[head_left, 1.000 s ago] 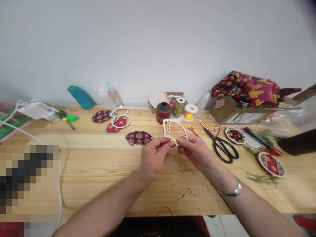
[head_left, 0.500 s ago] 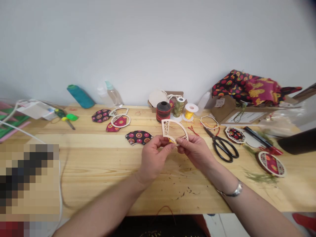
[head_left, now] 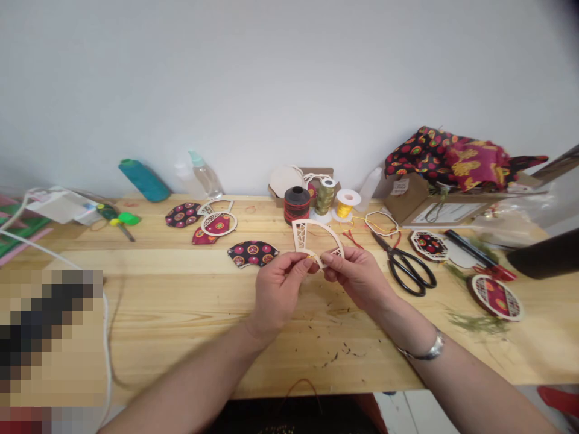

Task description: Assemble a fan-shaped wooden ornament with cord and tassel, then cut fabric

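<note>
Pale wood fan-shaped frame, lattice at both ends, held above table. Long axis upper left to lower right; outer curve faces away, rightward. Left hand pinches inner curve; right hand, lower-right end.

There are two hands, a left hand and a right hand, and one bracelet. Bare lattice frames number three (one is held, two lie farther left). Patterned fabric pieces on the table's left side also come to three, fabric-filled frames to two. Thread spools make four, bottles three, cardboard boxes two, scissors one pair.
</note>
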A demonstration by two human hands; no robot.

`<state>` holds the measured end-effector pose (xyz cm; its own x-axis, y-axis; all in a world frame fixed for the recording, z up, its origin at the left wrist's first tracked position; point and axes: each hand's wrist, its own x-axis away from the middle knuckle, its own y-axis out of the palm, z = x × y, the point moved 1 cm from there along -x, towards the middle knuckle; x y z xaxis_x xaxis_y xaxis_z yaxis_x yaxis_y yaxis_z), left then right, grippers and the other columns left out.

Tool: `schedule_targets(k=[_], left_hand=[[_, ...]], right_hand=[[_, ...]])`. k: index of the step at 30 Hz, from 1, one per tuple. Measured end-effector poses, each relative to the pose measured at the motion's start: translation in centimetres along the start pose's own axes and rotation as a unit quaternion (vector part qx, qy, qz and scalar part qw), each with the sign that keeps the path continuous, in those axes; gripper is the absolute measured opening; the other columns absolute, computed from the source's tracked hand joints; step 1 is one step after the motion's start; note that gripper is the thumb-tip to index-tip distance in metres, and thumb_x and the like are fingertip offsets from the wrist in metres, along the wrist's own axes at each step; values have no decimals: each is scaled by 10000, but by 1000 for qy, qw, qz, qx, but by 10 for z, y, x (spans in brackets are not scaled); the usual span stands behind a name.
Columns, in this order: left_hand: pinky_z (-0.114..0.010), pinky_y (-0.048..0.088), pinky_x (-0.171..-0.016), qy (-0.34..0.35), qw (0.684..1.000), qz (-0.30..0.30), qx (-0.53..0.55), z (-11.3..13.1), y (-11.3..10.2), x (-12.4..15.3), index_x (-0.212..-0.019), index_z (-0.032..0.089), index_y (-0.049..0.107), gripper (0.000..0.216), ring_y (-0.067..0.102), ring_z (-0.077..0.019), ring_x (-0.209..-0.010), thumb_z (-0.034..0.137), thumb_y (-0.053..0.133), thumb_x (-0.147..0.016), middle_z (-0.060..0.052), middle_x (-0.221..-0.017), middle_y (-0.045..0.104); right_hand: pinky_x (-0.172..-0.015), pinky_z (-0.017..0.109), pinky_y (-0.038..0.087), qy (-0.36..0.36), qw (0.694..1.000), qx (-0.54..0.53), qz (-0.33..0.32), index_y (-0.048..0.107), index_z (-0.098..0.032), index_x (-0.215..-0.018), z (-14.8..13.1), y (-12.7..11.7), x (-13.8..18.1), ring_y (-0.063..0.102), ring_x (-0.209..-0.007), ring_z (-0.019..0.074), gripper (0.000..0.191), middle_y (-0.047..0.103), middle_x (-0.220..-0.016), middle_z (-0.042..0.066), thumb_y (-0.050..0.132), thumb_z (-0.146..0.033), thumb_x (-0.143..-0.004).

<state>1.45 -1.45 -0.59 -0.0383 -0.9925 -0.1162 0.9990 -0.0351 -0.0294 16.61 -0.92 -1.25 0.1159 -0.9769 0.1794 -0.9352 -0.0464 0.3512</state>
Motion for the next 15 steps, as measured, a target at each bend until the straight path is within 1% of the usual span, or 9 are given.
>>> schedule_targets(k=[4,7,11,15], left_hand=[[-221,476,-722,-2,999,-20,29,-3,0,-1,-775,184,725,139,616,-111,-713,238,617,-844,1,-724,700],[-232,461,-714,-31,995,-35,83,-7,2,-1,-759,181,723,171,594,-112,-703,269,611,-855,-2,-715,680],[-248,451,-701,-86,976,-53,194,-11,4,0,-763,170,725,160,573,-115,-689,287,639,-828,-15,-735,670],[-244,435,-646,-135,955,-65,256,-7,7,-1,-736,145,721,157,553,-111,-651,294,686,-772,-27,-725,659]], right_hand=[[-495,244,294,-3,1000,-3,1,658,-153,-608,-1,0,0,428,-489,76,232,551,-505,-24,793,-338,-646],[-503,243,298,-13,1000,-4,-1,673,-149,-620,-1,0,0,421,-500,72,218,564,-529,-17,786,-332,-656],[-505,245,301,-20,1000,0,-5,683,-155,-634,0,-1,0,427,-505,75,194,567,-536,-16,775,-322,-670],[-513,244,311,-36,999,21,-9,692,-157,-660,0,-3,0,423,-516,75,187,565,-551,-19,765,-326,-691]])
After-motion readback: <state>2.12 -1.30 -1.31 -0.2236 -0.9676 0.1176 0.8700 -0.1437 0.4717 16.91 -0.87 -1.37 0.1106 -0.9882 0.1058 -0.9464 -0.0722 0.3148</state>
